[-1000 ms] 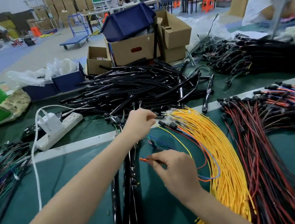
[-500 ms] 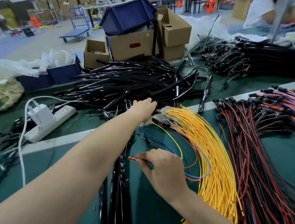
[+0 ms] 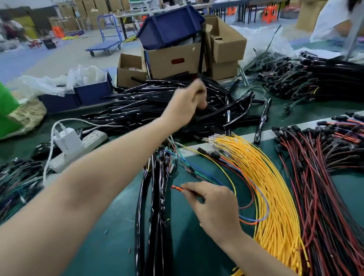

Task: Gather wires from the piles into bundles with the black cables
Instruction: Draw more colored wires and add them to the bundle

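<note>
Green matting covers the bench (image 3: 97, 269), and several piles lie on it. The left hand (image 3: 188, 102) reaches far forward over the heap of glossy black cables (image 3: 146, 105) at the back of the bench. Its fingers (image 3: 202, 101) are curled downward against the heap, but the hand is blurred and I cannot tell if they grip a cable. The right hand (image 3: 212, 207) is near the middle of the bench. Its thumb and forefinger pinch the end of a thin orange wire (image 3: 175, 188), which points to the left. From under this hand an orange loop and a blue loop curve to the right, onto the edge of the thick pile of yellow wires (image 3: 267, 183). Just left of the right hand lies a long bundle of black cables (image 3: 152, 221), with coloured wire ends at its near end. To the right of the yellow pile is a pile of red and black wires (image 3: 320, 198). A white power strip (image 3: 80, 147) lies on the left, and brown cardboard boxes (image 3: 175, 62) stand behind the black heap.
</note>
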